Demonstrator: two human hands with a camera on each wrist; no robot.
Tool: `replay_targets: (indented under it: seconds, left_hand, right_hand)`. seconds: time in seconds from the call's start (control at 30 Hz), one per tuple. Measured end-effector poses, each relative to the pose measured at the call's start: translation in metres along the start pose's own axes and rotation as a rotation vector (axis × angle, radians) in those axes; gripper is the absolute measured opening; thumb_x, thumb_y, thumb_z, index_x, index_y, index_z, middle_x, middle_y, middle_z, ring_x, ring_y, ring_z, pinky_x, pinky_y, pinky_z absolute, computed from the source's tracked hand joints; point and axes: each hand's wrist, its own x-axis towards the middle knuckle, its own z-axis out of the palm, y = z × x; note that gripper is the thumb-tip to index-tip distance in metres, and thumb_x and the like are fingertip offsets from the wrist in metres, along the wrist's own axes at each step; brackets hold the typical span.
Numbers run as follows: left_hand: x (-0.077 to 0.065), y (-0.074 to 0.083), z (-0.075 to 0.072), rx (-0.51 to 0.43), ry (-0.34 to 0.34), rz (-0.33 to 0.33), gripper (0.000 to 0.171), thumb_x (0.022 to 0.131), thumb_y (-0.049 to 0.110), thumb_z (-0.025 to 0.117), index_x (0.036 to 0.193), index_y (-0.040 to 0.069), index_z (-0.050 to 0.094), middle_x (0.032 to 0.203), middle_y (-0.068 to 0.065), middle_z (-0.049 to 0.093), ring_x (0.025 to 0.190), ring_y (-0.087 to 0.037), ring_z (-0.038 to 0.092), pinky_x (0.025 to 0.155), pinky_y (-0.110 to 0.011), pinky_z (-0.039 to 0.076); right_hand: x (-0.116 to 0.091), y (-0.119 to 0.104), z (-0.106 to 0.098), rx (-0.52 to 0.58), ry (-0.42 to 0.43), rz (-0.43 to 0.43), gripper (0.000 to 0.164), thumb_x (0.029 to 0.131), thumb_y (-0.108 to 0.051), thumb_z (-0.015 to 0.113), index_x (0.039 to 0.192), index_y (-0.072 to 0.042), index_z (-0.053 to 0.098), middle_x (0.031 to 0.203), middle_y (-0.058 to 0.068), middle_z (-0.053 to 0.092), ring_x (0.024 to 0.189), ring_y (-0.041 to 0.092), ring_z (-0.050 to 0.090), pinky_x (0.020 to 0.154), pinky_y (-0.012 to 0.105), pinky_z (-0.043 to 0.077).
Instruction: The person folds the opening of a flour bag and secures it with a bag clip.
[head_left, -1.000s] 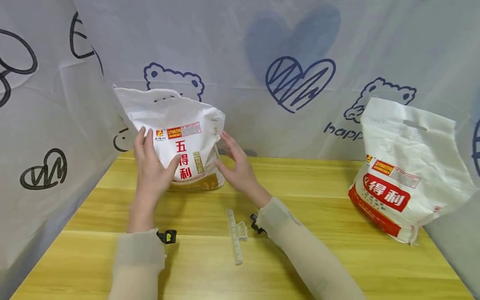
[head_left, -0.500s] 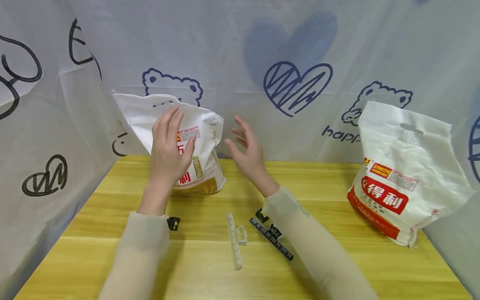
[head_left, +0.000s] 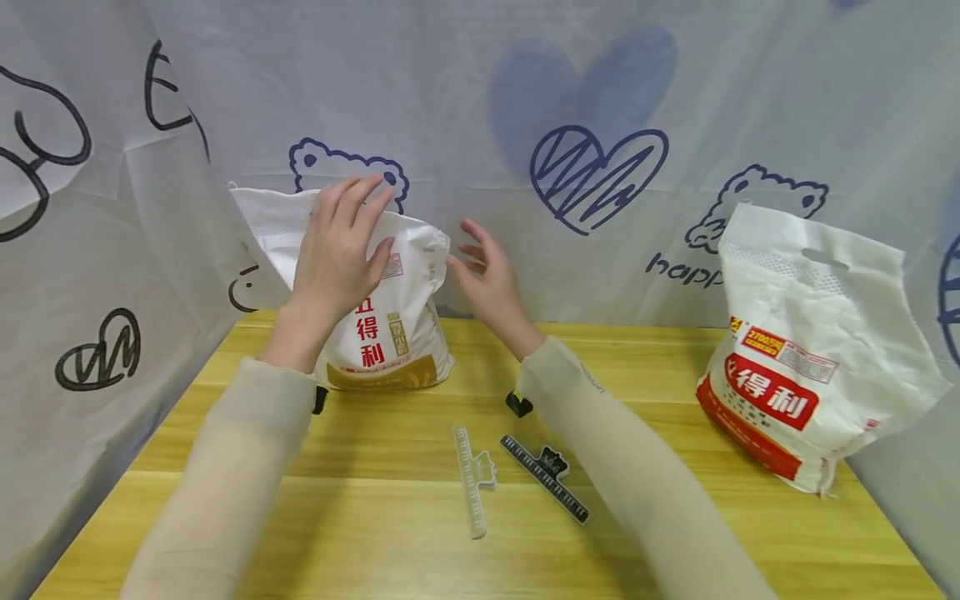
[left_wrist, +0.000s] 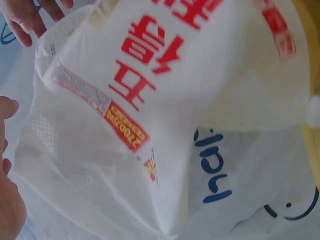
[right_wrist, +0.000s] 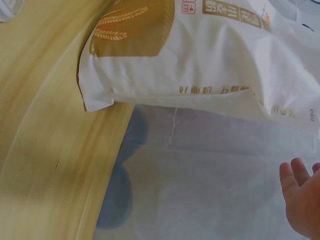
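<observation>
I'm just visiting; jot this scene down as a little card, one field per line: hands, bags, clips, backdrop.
Left hand: raised in front of the gold-based bag, not gripping it
Right hand: beside that bag, relaxed, holding nothing
Red-based bag: standing toward the right of the wooden table
Clips: clear clip and black clip, lying apart
Backdrop: patterned pale cloth

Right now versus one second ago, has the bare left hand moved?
Yes: in the head view, the bare left hand moved up and right against the blue bear drawing behind the gold-bottomed white bag.
</observation>
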Motion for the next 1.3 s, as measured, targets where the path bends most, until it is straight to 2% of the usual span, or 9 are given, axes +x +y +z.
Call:
replay_targets:
  seconds: [0.07,0.17,0.4,0.5,0.63,0.77,0.93,1.13,1.3]
  left_hand:
    - [0.003,-0.005,0.0,0.007,-0.021,0.016,0.057,0.091,0.004,0.073,0.144,-0.003,0.053,0.15,-0.022,0.051,0.139,-0.045,0.043,0.124,-0.055,0.025]
    - [0.008,-0.012,0.0,0.02,-0.067,0.023,0.055,0.092,0.004,0.074,0.144,-0.001,0.055,0.15,-0.02,0.053,0.139,-0.044,0.044,0.125,-0.056,0.024]
    - [0.013,-0.024,0.0,0.053,-0.202,-0.019,0.05,0.095,0.005,0.072,0.143,0.004,0.059,0.15,-0.015,0.056,0.141,-0.037,0.046,0.128,-0.052,0.019]
    - [0.012,-0.027,0.001,0.045,-0.222,-0.039,0.045,0.096,0.004,0.071,0.14,0.004,0.061,0.146,-0.015,0.059,0.14,-0.036,0.048,0.128,-0.049,0.018]
    - [0.011,-0.027,0.004,0.034,-0.177,-0.032,0.032,0.096,0.002,0.07,0.129,0.002,0.069,0.136,-0.015,0.065,0.132,-0.036,0.055,0.124,-0.049,0.029]
    - [0.009,-0.028,0.006,0.032,-0.094,-0.022,0.018,0.097,0.0,0.069,0.113,0.003,0.075,0.118,-0.014,0.072,0.116,-0.036,0.062,0.11,-0.049,0.044]
    - [0.007,-0.029,0.007,0.057,-0.049,-0.028,0.011,0.097,0.002,0.07,0.103,0.006,0.078,0.105,-0.012,0.075,0.104,-0.035,0.065,0.1,-0.05,0.048]
    - [0.004,-0.03,0.005,0.062,-0.019,-0.032,0.012,0.095,0.0,0.071,0.099,0.008,0.08,0.1,-0.012,0.075,0.099,-0.034,0.067,0.096,-0.05,0.049]
    - [0.003,-0.029,0.001,0.049,-0.023,-0.04,0.014,0.093,-0.002,0.073,0.098,0.009,0.08,0.099,-0.012,0.075,0.098,-0.034,0.066,0.095,-0.051,0.05]
  right_hand:
    - [0.003,0.002,0.001,-0.011,-0.008,0.014,0.059,0.098,-0.003,0.068,0.153,-0.002,0.046,0.156,0.013,0.05,0.13,0.038,0.059,0.109,0.049,0.05]
    - [0.007,0.004,0.003,-0.04,-0.028,0.033,0.058,0.099,-0.003,0.068,0.153,-0.002,0.046,0.155,0.013,0.051,0.128,0.037,0.061,0.107,0.045,0.052]
    - [0.012,0.005,0.009,-0.079,-0.094,0.065,0.052,0.101,-0.004,0.064,0.15,0.0,0.049,0.15,0.016,0.054,0.123,0.035,0.063,0.102,0.032,0.055]
    - [0.013,0.003,0.011,-0.098,-0.103,0.083,0.047,0.102,-0.005,0.063,0.148,-0.001,0.051,0.144,0.018,0.058,0.122,0.034,0.063,0.101,0.032,0.055]
    - [0.013,0.0,0.014,-0.132,-0.087,0.112,0.041,0.103,-0.008,0.063,0.143,-0.002,0.056,0.136,0.017,0.063,0.119,0.031,0.064,0.1,0.031,0.055]
    - [0.015,0.0,0.017,-0.143,-0.051,0.122,0.035,0.103,-0.009,0.064,0.137,-0.001,0.061,0.129,0.016,0.067,0.111,0.028,0.066,0.095,0.029,0.057]
    - [0.016,0.0,0.019,-0.137,0.013,0.105,0.028,0.1,-0.008,0.069,0.126,0.001,0.068,0.118,0.018,0.073,0.1,0.029,0.07,0.084,0.027,0.06]
    - [0.016,-0.002,0.019,-0.129,0.063,0.082,0.021,0.098,-0.008,0.073,0.115,0.003,0.074,0.108,0.018,0.076,0.087,0.028,0.073,0.069,0.024,0.061]
    - [0.015,-0.002,0.019,-0.154,0.085,0.069,0.016,0.096,-0.007,0.074,0.109,0.002,0.076,0.104,0.016,0.077,0.082,0.024,0.072,0.066,0.023,0.06]
